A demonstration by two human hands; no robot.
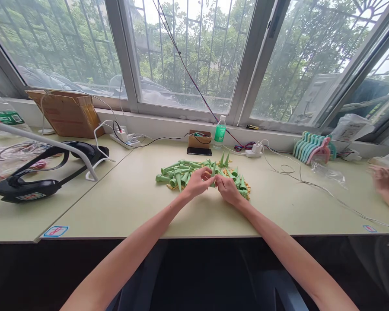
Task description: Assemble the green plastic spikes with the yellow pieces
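Note:
My left hand (198,182) is closed around a small green pointed cone (213,169), which stands tip up. Close against it, my right hand (227,188) has its fingertips pinched together at the cone's lower side. Whatever is between those right fingertips is too small or hidden to make out. Behind and around both hands spreads a pile of green cones (178,176), some lying flat and a few standing upright. Small yellow pieces (248,188) show under and among the cones, mostly on the right side of the pile.
Behind the pile are a black phone (199,151), a small cardboard box (200,139) and a water bottle (219,133). White cables (300,177) run across the right side. A black headset (32,183) lies left; hangers (311,147) stand right. Another person's hand (383,178) shows at far right.

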